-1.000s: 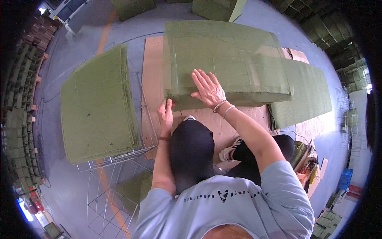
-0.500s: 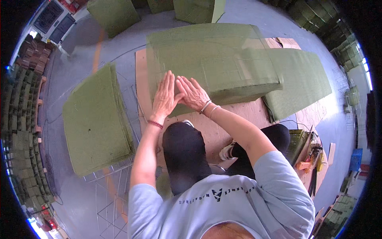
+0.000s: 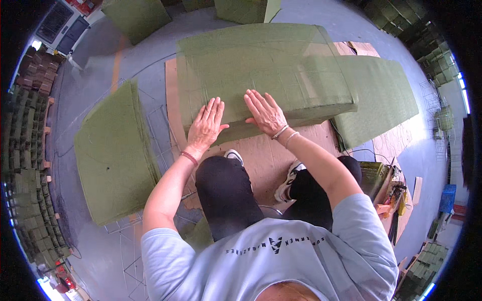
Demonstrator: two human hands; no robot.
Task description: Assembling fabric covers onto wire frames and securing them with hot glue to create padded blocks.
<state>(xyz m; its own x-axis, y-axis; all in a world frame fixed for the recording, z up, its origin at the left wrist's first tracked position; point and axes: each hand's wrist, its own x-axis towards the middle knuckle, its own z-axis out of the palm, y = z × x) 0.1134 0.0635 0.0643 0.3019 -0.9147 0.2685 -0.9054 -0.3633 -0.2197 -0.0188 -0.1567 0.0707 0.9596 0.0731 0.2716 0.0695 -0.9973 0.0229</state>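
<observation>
In front of me lies a box-like frame wrapped in sheer green mesh (image 3: 281,55), its near side folded down. My left hand (image 3: 205,126) rests flat over the mesh's near left part, fingers stretched and thumb out. A short way to its right, my right hand (image 3: 266,113) lies palm down over the same mesh near its front fold, fingers straight. Neither hand holds anything. Another flat green mesh piece (image 3: 376,95) spreads out under and beyond the frame's right side.
Brown cardboard (image 3: 251,158) covers the floor beneath the work. To the left, a stack of green mesh sheets (image 3: 113,160) lies on wire frames (image 3: 133,251). Tools with orange and yellow parts (image 3: 394,203) sit at the right. Green boxes (image 3: 135,20) stand at the back.
My hands were close together over the mesh's left part; now they are apart. The right has moved right, and the left slightly down and left.
</observation>
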